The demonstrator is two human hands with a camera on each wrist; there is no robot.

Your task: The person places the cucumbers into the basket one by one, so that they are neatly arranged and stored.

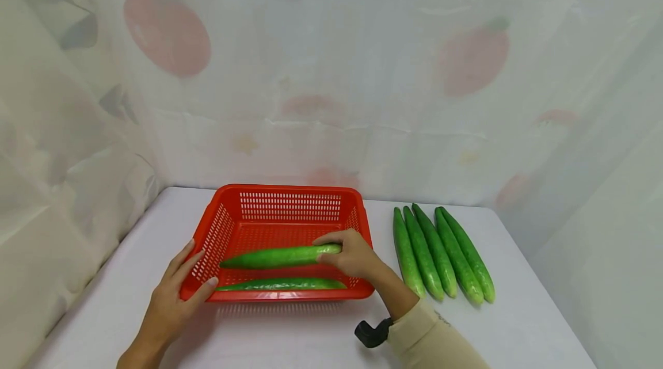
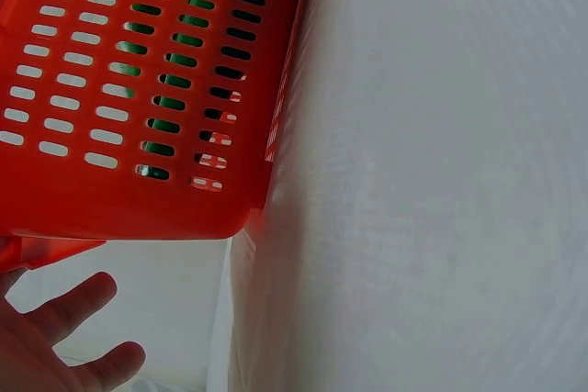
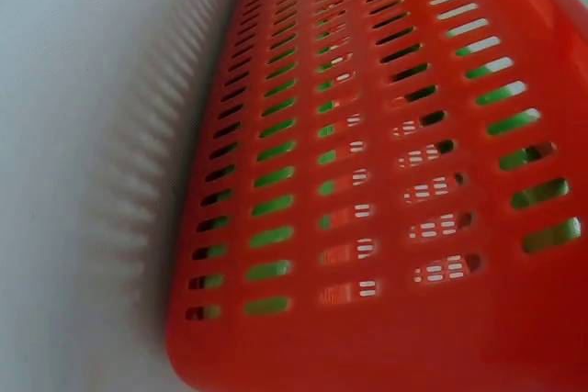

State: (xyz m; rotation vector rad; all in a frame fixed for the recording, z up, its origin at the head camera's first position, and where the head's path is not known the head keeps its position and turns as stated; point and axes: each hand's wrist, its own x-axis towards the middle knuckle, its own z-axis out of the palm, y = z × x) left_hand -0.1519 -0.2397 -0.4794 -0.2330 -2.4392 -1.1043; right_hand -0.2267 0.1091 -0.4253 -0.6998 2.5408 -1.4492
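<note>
Inside the red plastic basket [image 1: 279, 295], my right hand [image 1: 352, 257] grips a long green cucumber [image 1: 279, 257] near its paler right end, thumb on the near side and fingers on the far side. The cucumber lies crosswise, its dark tip toward the left wall. Closer to the front wall, a second cucumber [image 1: 279, 284] rests along the basket's bottom, partly hidden by the rim. My left hand [image 1: 173, 294] is at the front left corner, its fingers spread and fairly straight against the rim. Green shows through the slots in both wrist views; the right wrist view does not show my right hand.
Several more cucumbers [image 1: 440, 257] lie side by side on the white table [image 1: 523, 305], right of the basket. Sheeting with fruit prints [image 1: 321, 69] hangs behind the table and at both sides. A black strap piece [image 1: 372, 334] sticks out at my right wrist.
</note>
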